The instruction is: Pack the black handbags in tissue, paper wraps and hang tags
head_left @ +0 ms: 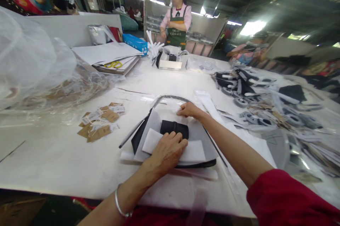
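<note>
A black handbag [138,134] lies in front of me on the table, its wrapped grey handle [170,96] arching away from me. Thin white wrapping sheet [154,120] covers much of its front, and a white foam piece [196,149] lies across it. My left hand [170,148] has its fingers bent and pressed together over the lower edge of the bag's black flap [174,127] and the foam. At the bag's upper right, my right hand [189,110] pinches the top edge of the wrapping sheet; its fingertips are partly hidden.
Brown tags [99,123] lie left of the bag, near a clear plastic heap [53,77]. Further back are stacked sheets [111,54], a blue box [135,43] and another wrapped bag [171,61]. Black and grey straps [241,84] crowd the right. A co-worker [176,21] stands beyond the table.
</note>
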The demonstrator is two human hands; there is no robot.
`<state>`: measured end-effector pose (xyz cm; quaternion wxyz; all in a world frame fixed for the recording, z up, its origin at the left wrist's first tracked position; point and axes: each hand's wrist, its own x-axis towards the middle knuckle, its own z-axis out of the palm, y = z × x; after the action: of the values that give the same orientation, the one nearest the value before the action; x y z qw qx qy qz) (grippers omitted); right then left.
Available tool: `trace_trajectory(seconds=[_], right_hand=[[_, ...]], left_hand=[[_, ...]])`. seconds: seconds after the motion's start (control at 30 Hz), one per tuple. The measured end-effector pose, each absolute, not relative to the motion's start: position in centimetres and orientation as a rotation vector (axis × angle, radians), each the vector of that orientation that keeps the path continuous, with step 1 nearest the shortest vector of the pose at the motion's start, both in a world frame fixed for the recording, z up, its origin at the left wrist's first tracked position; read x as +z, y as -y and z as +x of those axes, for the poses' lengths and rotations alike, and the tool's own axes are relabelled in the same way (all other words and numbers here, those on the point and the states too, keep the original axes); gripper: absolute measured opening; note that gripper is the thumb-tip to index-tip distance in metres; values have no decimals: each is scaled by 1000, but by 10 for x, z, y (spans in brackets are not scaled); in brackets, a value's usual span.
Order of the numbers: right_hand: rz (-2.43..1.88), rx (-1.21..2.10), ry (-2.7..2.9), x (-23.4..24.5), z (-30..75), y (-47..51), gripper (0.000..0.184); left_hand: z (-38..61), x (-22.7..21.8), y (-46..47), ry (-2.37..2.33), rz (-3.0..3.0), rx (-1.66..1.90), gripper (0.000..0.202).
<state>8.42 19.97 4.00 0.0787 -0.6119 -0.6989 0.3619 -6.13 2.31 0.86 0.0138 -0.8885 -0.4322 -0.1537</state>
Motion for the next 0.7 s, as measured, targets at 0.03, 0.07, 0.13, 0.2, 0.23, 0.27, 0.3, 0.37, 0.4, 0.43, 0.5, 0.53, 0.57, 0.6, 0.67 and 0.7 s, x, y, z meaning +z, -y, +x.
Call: trace_trajectory(seconds=[0.03,0.07,0.13,0.2,0.23,0.27,0.3,0.37,0.4,0.43,0.5,0.53,0.57,0.6,0.67,0.7], right_hand=[[-1799,1107,2018,44,95,-201,10],[-1766,1131,1948,47,104,-202,11],[-1701,1169,1823,52,119,-202,9],[-1644,1183,1721,55,126,-201,10],[-1618,1180,1679,55,128,-200,11],[-1595,1175,1645,55,129,-200,12],[-1574,1171,1620,54,130,-200,13],[-1533,1174,1602,55,130,-199,15],[-1513,1181,1609,56,129,-198,15],[-1496,1188,1626,57,128,-197,15],[-1468,1195,1689,60,125,-194,13],[-1457,1192,1731,62,123,-193,11],[-1447,1185,1776,63,121,-192,9],[-1438,1173,1821,64,118,-191,6],[-1424,1137,1902,64,111,-189,5],[-1420,1113,1937,64,108,-188,6]], left_hand=[[-62,9,-23,1338,-2774,-473,9],[-62,9,-24,1333,-2782,-469,9],[-63,10,-24,1327,-2800,-464,12],[-63,10,-25,1318,-2815,-468,18],[-64,10,-25,1310,-2821,-468,21],[-64,10,-25,1302,-2825,-464,23],[-64,11,-25,1294,-2829,-457,25],[-64,11,-24,1277,-2838,-435,31],[-64,12,-24,1267,-2839,-429,36],[-65,12,-24,1256,-2841,-428,41],[-65,14,-24,1231,-2840,-431,50],[-66,16,-24,1221,-2840,-427,53],[-66,17,-24,1212,-2845,-417,54],[-66,18,-25,1204,-2855,-402,53],[-66,20,-25,1192,-2878,-378,50],[-66,20,-25,1189,-2885,-373,48]])
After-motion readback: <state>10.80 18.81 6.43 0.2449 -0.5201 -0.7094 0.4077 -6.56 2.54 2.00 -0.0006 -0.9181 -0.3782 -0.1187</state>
